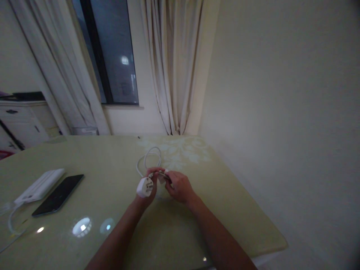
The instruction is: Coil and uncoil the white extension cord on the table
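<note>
Both hands meeting over table: left hand and right hand pinching a small blurred item between them. White plug resting against left hand. White cable looping toward far edge. Black phone, white block lying side by side toward left edge.

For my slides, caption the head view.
White plug at the left hand, right hand beside it, cable looped beyond; phone lying left on the table.
</note>
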Demonstrator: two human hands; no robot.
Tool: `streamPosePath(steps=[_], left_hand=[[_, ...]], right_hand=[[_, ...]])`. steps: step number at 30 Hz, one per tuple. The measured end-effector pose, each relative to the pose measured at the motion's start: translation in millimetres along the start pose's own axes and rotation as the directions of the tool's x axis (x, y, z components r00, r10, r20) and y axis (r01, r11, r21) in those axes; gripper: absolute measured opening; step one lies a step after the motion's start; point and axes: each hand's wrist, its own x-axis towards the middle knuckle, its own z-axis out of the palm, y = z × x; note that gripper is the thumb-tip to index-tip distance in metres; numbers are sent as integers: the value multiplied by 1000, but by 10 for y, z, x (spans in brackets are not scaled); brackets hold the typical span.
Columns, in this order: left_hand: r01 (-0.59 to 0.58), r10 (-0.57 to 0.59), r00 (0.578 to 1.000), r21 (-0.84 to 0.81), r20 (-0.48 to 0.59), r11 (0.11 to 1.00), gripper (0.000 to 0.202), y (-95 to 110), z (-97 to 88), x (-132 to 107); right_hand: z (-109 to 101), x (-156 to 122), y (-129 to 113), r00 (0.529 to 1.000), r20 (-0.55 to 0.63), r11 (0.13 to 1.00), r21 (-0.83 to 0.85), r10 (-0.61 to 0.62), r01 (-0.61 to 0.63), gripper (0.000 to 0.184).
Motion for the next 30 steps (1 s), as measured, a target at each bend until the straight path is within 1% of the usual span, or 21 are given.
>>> streamPosePath(steps=[1, 3, 4, 5, 6, 8, 10, 12, 14, 16, 18, 19, 20, 23, 24, 26, 28, 29, 30], left_hand=[[12, -11, 997, 16, -79, 1000, 32, 54, -26, 37], [53, -42, 974, 42, -223, 998, 31, 146, -87, 114], [86, -71, 961, 45, -267, 995, 31, 177, -115, 149], [131, -116, 952, 33, -283, 991, 31, 193, -138, 179], [189, -181, 945, 2, -273, 982, 31, 195, -155, 204], [330, -342, 921, -94, -185, 939, 32, 162, -170, 238], [464, -490, 867, -217, -84, 859, 31, 103, -166, 252], [534, -577, 816, -353, -21, 768, 31, 50, -150, 250], [552, -605, 795, -460, 38, 696, 36, 25, -125, 229], [565, -586, 800, -495, 131, 660, 42, 32, -89, 189], [570, -541, 814, -475, 213, 670, 46, 59, -47, 142], [562, -516, 824, -459, 235, 688, 48, 71, -28, 120], [548, -492, 835, -439, 244, 712, 50, 79, -12, 103], [504, -463, 864, -358, 200, 786, 56, 56, 4, 97], [498, -462, 867, -334, 186, 800, 58, 31, -4, 114], [493, -473, 869, -318, 144, 809, 60, -37, -48, 176], [471, -493, 869, -373, 42, 799, 58, -113, -150, 272], [443, -504, 863, -423, -39, 791, 55, -151, -231, 327], [400, -519, 843, -482, -141, 780, 52, -188, -334, 385]], right_hand=[[11, 8, 26, 999, -43, 1000, -11, 14, -15, 17], [14, 18, 87, 986, -160, 999, -25, 35, -39, 13], [9, 19, 117, 972, -229, 998, -36, 42, -51, 11], [1, 17, 143, 955, -293, 997, -49, 50, -68, 11], [-7, 12, 163, 937, -343, 994, -56, 69, -93, 12], [-16, -2, 178, 914, -376, 984, -31, 151, -175, 18], [-11, -14, 152, 897, -351, 962, 44, 268, -270, 20], [9, -13, 87, 884, -322, 940, 142, 340, -310, 20], [42, 2, 7, 895, -276, 923, 262, 351, -281, 26], [80, 25, -52, 920, -145, 864, 423, 363, -274, 35], [112, 45, -61, 922, 30, 759, 558, 385, -335, 42], [122, 53, -45, 915, 93, 720, 589, 393, -369, 44], [126, 60, -20, 910, 128, 703, 595, 394, -388, 45], [98, 76, 70, 908, 149, 724, 559, 393, -405, 45], [73, 79, 93, 906, 171, 724, 553, 386, -413, 46], [-6, 77, 126, 895, 256, 689, 572, 365, -445, 46], [-125, 59, 158, 867, 362, 639, 588, 341, -496, 45], [-199, 43, 185, 846, 420, 612, 588, 327, -529, 45], [-280, 23, 225, 821, 478, 587, 581, 314, -563, 44]])
